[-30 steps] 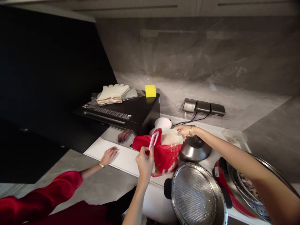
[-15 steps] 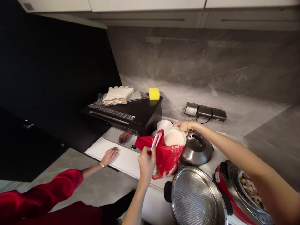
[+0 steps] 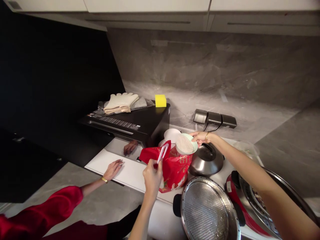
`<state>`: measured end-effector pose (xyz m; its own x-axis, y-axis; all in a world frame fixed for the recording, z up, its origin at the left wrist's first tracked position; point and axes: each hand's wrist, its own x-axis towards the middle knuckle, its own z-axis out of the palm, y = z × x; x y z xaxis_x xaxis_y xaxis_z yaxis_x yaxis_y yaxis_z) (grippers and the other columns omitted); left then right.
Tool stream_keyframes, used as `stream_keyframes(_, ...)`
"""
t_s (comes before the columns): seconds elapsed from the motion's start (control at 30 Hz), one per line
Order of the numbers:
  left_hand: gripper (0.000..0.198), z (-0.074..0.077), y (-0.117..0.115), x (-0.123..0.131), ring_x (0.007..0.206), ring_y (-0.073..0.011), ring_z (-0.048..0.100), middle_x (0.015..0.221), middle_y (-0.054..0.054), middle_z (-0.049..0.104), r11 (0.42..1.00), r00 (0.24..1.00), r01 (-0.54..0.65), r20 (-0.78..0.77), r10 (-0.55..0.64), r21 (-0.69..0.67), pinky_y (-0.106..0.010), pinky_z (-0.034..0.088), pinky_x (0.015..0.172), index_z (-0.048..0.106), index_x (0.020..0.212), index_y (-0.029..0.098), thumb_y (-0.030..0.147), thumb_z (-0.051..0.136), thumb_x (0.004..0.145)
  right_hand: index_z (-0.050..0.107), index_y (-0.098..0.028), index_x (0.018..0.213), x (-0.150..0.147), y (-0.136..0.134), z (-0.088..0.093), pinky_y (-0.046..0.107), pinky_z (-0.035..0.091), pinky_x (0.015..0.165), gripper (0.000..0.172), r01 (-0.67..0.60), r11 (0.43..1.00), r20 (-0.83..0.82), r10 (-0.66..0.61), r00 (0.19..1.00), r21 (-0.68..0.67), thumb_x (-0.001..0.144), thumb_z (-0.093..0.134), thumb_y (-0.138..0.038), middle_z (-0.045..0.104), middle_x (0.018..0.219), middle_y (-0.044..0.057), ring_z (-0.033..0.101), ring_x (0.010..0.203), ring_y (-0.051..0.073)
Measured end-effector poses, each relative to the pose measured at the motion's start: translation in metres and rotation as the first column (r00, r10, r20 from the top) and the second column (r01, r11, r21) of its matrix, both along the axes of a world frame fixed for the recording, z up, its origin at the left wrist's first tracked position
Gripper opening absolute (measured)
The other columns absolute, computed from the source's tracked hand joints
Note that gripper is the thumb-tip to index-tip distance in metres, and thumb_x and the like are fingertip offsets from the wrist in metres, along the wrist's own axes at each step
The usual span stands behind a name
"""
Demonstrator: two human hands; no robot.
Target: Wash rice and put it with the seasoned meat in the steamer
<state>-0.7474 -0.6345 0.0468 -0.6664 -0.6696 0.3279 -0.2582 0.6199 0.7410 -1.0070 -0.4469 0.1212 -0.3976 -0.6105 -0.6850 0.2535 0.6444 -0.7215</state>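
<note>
Red bag (image 3: 175, 173), just right of left hand (image 3: 152, 175), likely soft and saggy, is pinched by it at white handle (image 3: 163, 152), while pale bowl (image 3: 194, 147) of white grains (image 3: 184, 142), probably stiff, spill-prone, best held by the rim, is pinched there by right hand (image 3: 200, 137).

Pale green bowl (image 3: 194, 147), heaped white grains (image 3: 184, 143), above open red bag (image 3: 176, 170).

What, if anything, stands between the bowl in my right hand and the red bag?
Nothing visible: the bowl in your right hand is at the top of the red bag; your left hand grips the white loop beside it.
</note>
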Motion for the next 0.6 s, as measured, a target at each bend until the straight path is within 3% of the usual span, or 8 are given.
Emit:
stream_keyframes(0.17,0.02,0.004,-0.001,0.001,0.044,-0.0132,0.053,0.053,0.003,0.057,1.0,0.999,-0.004,0.043,0.005,-0.025,-0.024,0.038,0.052,0.055,0.071,0.02,0.038,0.055,0.082,0.049,-0.016,0.126,0.031,0.029,-0.01,0.016,0.048,0.042,0.062,0.247,0.952,0.087,-0.235,0.968,-0.18,0.065,0.06,-0.008,0.065,0.06,-0.002,0.057,0.042,0.009)
stream_keyframes(0.3,0.021,0.008,-0.002,0.002,0.046,-0.014,0.054,0.052,0.002,0.057,1.0,0.998,-0.006,0.068,0.007,-0.022,-0.024,0.038,0.053,0.057,0.071,0.02,0.039,0.055,0.08,0.05,-0.018,0.122,0.062,0.059,-0.01,0.015,0.047,0.044,0.06,0.494,0.82,0.153,-0.47,0.869,-0.29,0.064,0.061,-0.007,0.063,0.063,-0.004,0.055,0.044,0.006)
stream_keyframes(0.37,0.022,0.008,-0.003,0.001,0.048,-0.0147,0.056,0.053,0.001,0.058,1.0,0.997,-0.008,0.075,0.01,-0.027,-0.024,0.039,0.055,0.058,0.072,0.02,0.04,0.055,0.08,0.051,-0.018,0.121,0.079,0.079,-0.007,0.015,0.045,0.043,0.058,0.557,0.776,0.143,-0.54,0.829,-0.295,0.065,0.06,-0.009,0.062,0.063,-0.004,0.054,0.044,0.006)
stream_keyframes(0.5,0.024,0.007,-0.005,-0.001,0.052,-0.016,0.058,0.056,0.0,0.06,0.999,0.997,-0.016,0.079,0.02,-0.044,-0.025,0.04,0.059,0.059,0.073,0.019,0.043,0.055,0.08,0.048,-0.019,0.124,0.121,0.123,-0.004,0.017,0.043,0.04,0.058,0.587,0.774,0.038,-0.596,0.802,-0.237,0.067,0.059,-0.015,0.06,0.059,-0.004,0.054,0.043,0.009)
stream_keyframes(0.6,0.026,0.007,-0.005,-0.002,0.053,-0.0169,0.059,0.054,0.001,0.059,0.999,0.996,-0.015,0.084,0.02,-0.049,-0.026,0.04,0.06,0.059,0.074,0.019,0.044,0.056,0.079,0.045,-0.021,0.124,0.163,0.15,-0.02,0.019,0.046,0.043,0.06,0.65,0.731,0.042,-0.657,0.753,-0.208,0.066,0.06,-0.019,0.061,0.064,-0.004,0.055,0.045,0.009)
